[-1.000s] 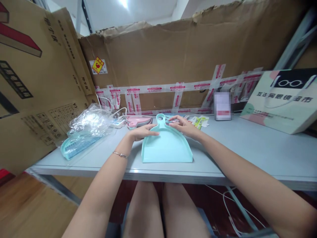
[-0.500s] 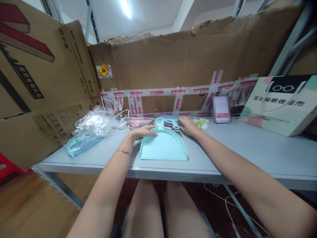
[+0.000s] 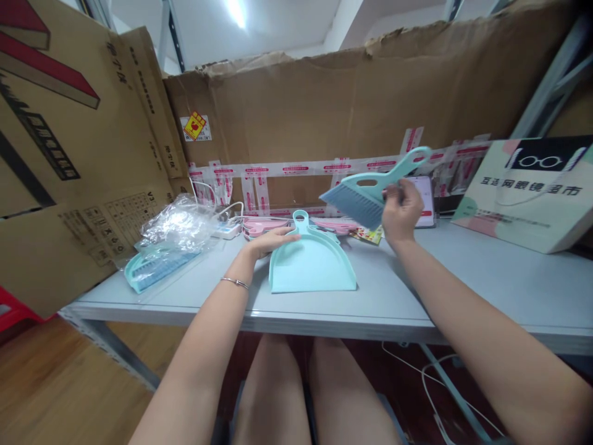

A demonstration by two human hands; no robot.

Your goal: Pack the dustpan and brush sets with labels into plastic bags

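Note:
A light teal dustpan [image 3: 312, 266] lies on the table near its front edge, its straight lip toward me. My left hand [image 3: 270, 242] grips its left side near the handle, thumb on top. Raised above the table, my right hand [image 3: 402, 210] is closed on a teal hand brush [image 3: 370, 185]. The brush is tilted, its blue bristles pointing down and left and its looped handle up to the right. Behind the dustpan lie pink dustpans or brushes [image 3: 259, 227], partly hidden by it and my left hand.
At the left lies a bagged teal dustpan-and-brush set [image 3: 157, 270] under crumpled clear plastic [image 3: 176, 225]. A power strip [image 3: 227, 231] with white cables sits behind. A phone [image 3: 425, 199] leans at the back right, beside a printed box [image 3: 523, 194]. Large cardboard [image 3: 296, 117] walls the back.
My right hand has taken the teal brush from the pile behind the dustpan and lifted it up and to the right. The dustpan has shifted slightly, with my left hand still on it.

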